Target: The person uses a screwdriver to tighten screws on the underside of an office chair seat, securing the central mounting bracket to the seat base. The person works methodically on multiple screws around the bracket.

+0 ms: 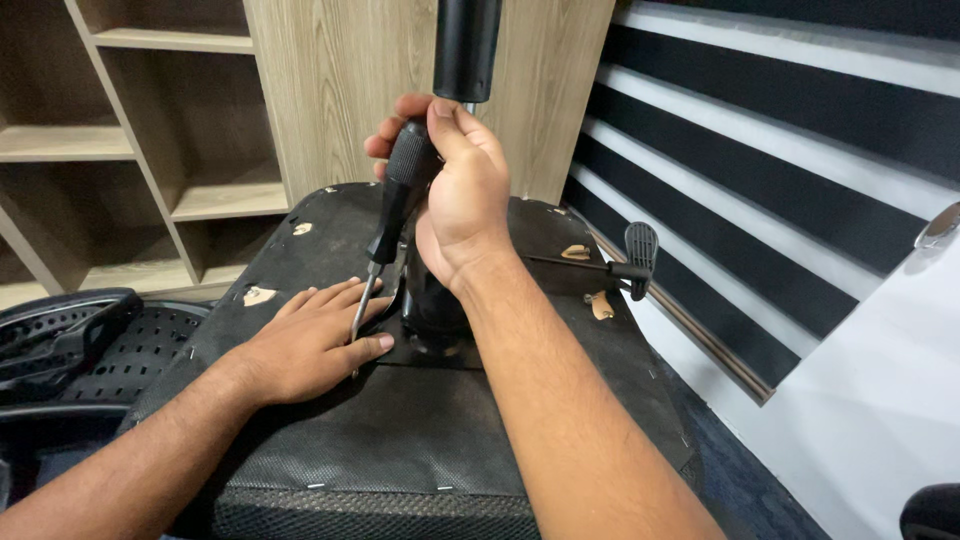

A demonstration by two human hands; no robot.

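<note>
Where the black metal mechanism sits at the middle of the upturned chair seat, a screwdriver stands nearly upright, its shaft angled down just left of that mechanism. The right hand has its fingers wrapped tight about the black ribbed handle. The left hand lies flat on the seat's black fabric underside, fingers together (tips beside the screwdriver's shaft). A black gas cylinder rises from the mechanism, and a lever with a paddle end juts toward the seat's right edge. Wooden shelves stand behind on the left; striped blinds line the right wall.
</note>
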